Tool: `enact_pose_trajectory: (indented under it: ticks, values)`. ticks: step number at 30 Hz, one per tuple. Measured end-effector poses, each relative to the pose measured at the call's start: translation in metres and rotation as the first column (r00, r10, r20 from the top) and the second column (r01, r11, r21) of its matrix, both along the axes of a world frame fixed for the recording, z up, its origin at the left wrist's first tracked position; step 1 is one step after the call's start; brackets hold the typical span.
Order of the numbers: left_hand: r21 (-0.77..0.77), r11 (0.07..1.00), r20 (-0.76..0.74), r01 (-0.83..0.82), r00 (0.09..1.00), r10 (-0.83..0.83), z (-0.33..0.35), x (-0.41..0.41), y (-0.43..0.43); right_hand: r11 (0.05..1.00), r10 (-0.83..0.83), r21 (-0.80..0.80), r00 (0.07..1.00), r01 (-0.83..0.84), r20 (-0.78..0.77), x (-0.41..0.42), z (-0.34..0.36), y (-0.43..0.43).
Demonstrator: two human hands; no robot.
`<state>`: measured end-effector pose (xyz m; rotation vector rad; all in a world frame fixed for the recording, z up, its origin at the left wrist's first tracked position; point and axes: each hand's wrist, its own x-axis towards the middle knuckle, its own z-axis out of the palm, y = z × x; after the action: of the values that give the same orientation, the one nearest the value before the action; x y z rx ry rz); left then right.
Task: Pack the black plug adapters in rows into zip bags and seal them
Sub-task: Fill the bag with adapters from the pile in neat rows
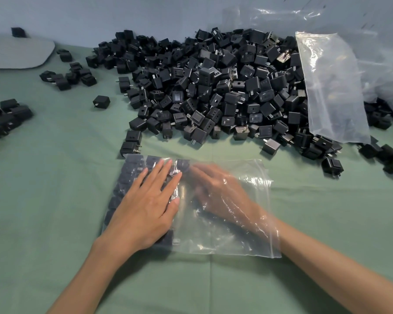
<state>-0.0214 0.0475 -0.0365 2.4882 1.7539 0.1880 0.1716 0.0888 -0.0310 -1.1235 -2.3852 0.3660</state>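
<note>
Clear zip bag (pixel 225 236) is lying flat on green cloth (pixel 55 200) just below the loose pile (pixel 213 87), adapters (pixel 132 171) sitting in rows in its left part. Judging by this, rows are best kept pinned from above while being nudged snug from inside. Left hand (pixel 145 207) is pressing flat on top, fingers straight; right hand (pixel 218 191) is reaching inside the bag, fingers looking straight, apparently holding nothing.

A soft green cloth (pixel 43 200) covers the surface. A straight fold line (pixel 211 279) runs down its middle. A flat grey pad with a rounded corner (pixel 16 53) lies at the far left. A plain blue-grey wall (pixel 123 12) stands behind. Big crumpled clear plastic (pixel 386 53) sits at the far right.
</note>
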Motion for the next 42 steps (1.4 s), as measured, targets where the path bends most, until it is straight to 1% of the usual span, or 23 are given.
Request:
enact_pose_trajectory:
  ticks: [2,5,6,7,8,10,11,12,14,16,19,21,22,24,26,29,31,32,35,37,39,41,42]
  values:
    - [-0.001,1.0,-0.004,0.0,1.0,0.0,0.0,0.0,0.0,0.999,0.019,-0.027,0.999,-0.018,0.048,0.001,-0.005,0.002]
    - [0.005,1.0,-0.02,0.003,1.0,-0.003,0.0,-0.001,0.0,0.999,0.011,0.047,0.994,-0.016,0.107,0.003,-0.01,0.009]
    - [0.007,1.0,-0.019,0.004,1.0,-0.004,0.0,-0.001,0.0,0.996,0.033,0.076,0.99,-0.043,0.135,0.002,-0.011,0.011]
    - [0.007,1.0,-0.014,0.005,1.0,-0.005,0.0,-0.001,0.0,0.996,0.061,0.06,0.988,-0.07,0.142,0.001,-0.012,0.012]
    - [0.007,1.0,-0.007,0.005,1.0,-0.005,0.0,0.0,0.0,0.996,0.077,0.027,0.99,-0.081,0.118,0.0,-0.013,0.012]
    - [0.003,1.0,0.008,0.002,1.0,-0.002,0.001,0.0,0.0,0.997,0.055,-0.063,0.998,-0.054,0.012,0.002,-0.012,0.013]
    - [0.0,1.0,0.017,0.001,1.0,-0.001,0.001,0.0,0.0,0.997,0.032,-0.067,0.999,-0.033,-0.015,0.004,-0.011,0.013]
    - [-0.003,1.0,0.024,-0.001,1.0,0.001,0.002,0.0,0.0,0.998,0.027,-0.063,1.0,-0.027,-0.009,0.007,-0.01,0.012]
    - [-0.003,1.0,0.023,-0.003,1.0,0.003,0.002,0.0,0.0,0.994,0.062,-0.086,0.998,-0.06,0.025,0.008,-0.008,0.009]
    - [0.001,1.0,0.013,-0.006,1.0,0.006,0.001,0.0,0.0,0.994,0.096,-0.063,0.993,-0.092,0.068,0.004,-0.008,0.009]
    - [0.008,1.0,0.016,-0.006,1.0,0.006,0.001,0.0,0.0,0.998,0.052,-0.041,0.985,-0.046,0.163,-0.001,-0.012,0.01]
    - [0.009,1.0,0.025,-0.005,1.0,0.005,0.001,0.0,0.0,1.0,-0.001,-0.015,0.991,0.003,0.132,-0.002,-0.014,0.01]
    - [0.01,1.0,0.025,-0.005,1.0,0.005,0.001,-0.001,0.0,1.0,0.007,0.0,0.996,-0.007,0.094,-0.004,-0.013,0.01]
    - [0.014,1.0,0.017,-0.003,1.0,0.003,0.0,-0.001,0.0,0.994,0.085,0.063,0.996,-0.085,0.002,-0.006,-0.014,0.01]
    - [0.012,1.0,0.014,-0.005,1.0,0.004,0.0,-0.001,0.0,0.988,0.121,0.102,0.992,-0.117,-0.037,-0.004,-0.016,0.011]
    - [0.001,1.0,0.001,-0.005,1.0,0.005,0.0,-0.001,0.001,0.986,0.159,0.04,0.987,-0.16,0.016,0.0,-0.017,0.018]
    - [-0.005,1.0,-0.013,0.005,1.0,-0.005,0.0,-0.001,0.001,0.978,0.196,-0.074,0.98,-0.193,0.041,0.0,-0.019,0.024]
    - [-0.008,1.0,-0.021,0.011,1.0,-0.011,0.0,0.0,0.0,0.974,0.195,-0.124,0.98,-0.188,0.048,0.0,-0.02,0.027]
    - [-0.02,1.0,-0.034,0.016,0.999,-0.017,0.001,-0.001,0.0,0.969,0.114,-0.227,0.992,-0.098,0.058,-0.001,-0.024,0.035]
    - [-0.03,0.999,-0.027,0.011,1.0,-0.012,0.003,0.0,-0.001,0.957,0.081,-0.281,0.996,-0.071,0.026,-0.003,-0.025,0.039]
    - [-0.037,0.999,-0.016,0.017,1.0,-0.017,0.005,0.001,0.0,0.962,0.065,-0.263,0.998,-0.067,-0.016,-0.007,-0.025,0.039]
    - [-0.083,0.996,0.026,0.04,0.999,-0.038,0.008,-0.003,0.004,0.975,0.131,-0.177,0.991,-0.135,-0.031,-0.012,-0.029,0.037]
    - [-0.127,0.99,0.078,0.055,0.996,-0.045,0.01,-0.006,0.007,0.974,0.167,-0.153,0.986,-0.169,-0.027,-0.012,-0.031,0.035]
